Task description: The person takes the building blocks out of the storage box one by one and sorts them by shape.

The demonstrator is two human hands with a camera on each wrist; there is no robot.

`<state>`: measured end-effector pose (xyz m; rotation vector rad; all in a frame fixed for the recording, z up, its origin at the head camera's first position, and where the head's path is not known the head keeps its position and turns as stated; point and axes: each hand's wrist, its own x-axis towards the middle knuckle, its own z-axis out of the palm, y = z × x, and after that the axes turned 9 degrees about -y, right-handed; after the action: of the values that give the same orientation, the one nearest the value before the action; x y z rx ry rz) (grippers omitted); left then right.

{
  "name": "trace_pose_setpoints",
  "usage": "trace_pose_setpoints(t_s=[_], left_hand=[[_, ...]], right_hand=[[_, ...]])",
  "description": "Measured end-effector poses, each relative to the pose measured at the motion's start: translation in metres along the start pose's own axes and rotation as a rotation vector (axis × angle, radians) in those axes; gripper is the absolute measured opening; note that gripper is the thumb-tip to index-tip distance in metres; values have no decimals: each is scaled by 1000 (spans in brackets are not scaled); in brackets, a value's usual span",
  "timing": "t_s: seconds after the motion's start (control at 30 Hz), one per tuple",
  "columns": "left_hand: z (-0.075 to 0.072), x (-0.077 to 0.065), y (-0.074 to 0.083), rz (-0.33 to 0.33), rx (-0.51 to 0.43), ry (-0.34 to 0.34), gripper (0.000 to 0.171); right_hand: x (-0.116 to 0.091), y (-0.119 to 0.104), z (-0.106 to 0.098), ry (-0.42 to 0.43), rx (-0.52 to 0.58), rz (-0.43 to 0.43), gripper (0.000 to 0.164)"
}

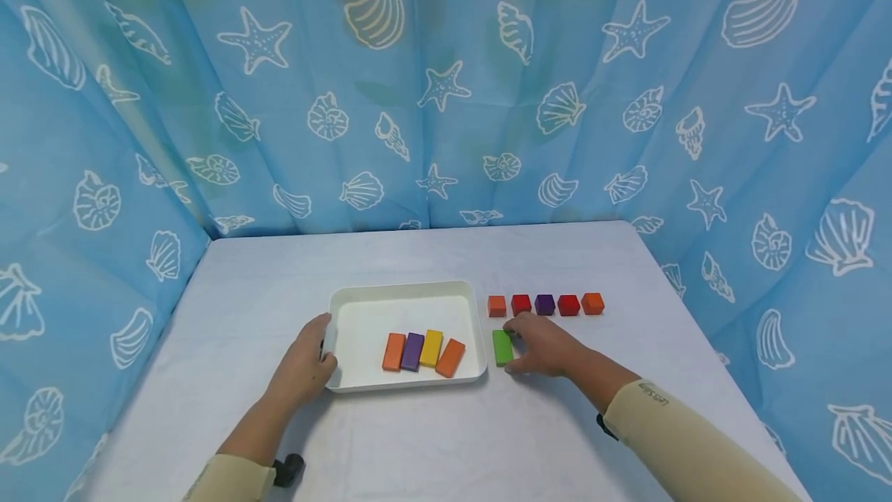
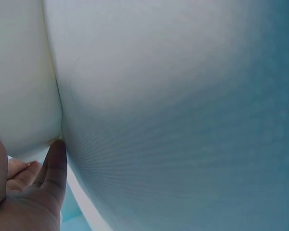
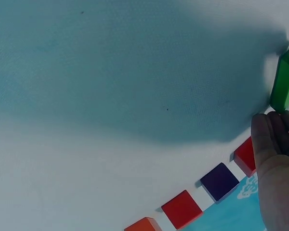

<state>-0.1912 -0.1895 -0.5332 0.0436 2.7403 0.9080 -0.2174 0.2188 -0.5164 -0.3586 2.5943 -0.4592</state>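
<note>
My left hand (image 1: 303, 362) holds the left side of a white tray (image 1: 400, 292); its fingertips meet the tray wall (image 2: 26, 86) in the left wrist view. Inside the tray lie an orange block (image 1: 393, 352), a purple block (image 1: 413, 352), a yellow block (image 1: 431, 348) and a second orange block (image 1: 450, 358), which is tilted. Just right of the tray, my right hand (image 1: 547, 347) pinches a green rectangular block (image 1: 502, 348) at its two short ends. The right wrist view shows the green block (image 3: 285, 84) between thumb and fingers, above its shadow.
Behind the right hand runs a row of small cubes: an orange cube (image 1: 497, 306), a red cube (image 1: 520, 304), a purple cube (image 1: 545, 304), another red cube (image 1: 568, 305) and another orange cube (image 1: 593, 304). A blue shell-patterned curtain (image 1: 446, 153) surrounds the white table (image 1: 418, 448).
</note>
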Motion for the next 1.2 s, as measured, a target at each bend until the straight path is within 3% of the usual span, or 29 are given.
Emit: trace_pose_setpoints(t_s=[0.2,0.33,0.47,0.6,0.93,1.2], left_hand=[[0,1,-1,8,2,-5,72],[-1,2,0,9,5,-2,73],[-1,4,0,11,3,3,73],[0,3,-1,16,0,3,73],[-1,-1,-1,18,7,16,73],[-3,-1,3,13,37,7,74]], right_hand=[[-1,0,-3,4,-13,9,79],[-2,-6,-17,25,-20,1,83],[3,-26,-37,30,-16,-27,82],[16,-55,-43,7,-7,-57,81],[46,-117,-19,-77,-84,-155,78],[54,-141,4,-77,-157,-259,74]])
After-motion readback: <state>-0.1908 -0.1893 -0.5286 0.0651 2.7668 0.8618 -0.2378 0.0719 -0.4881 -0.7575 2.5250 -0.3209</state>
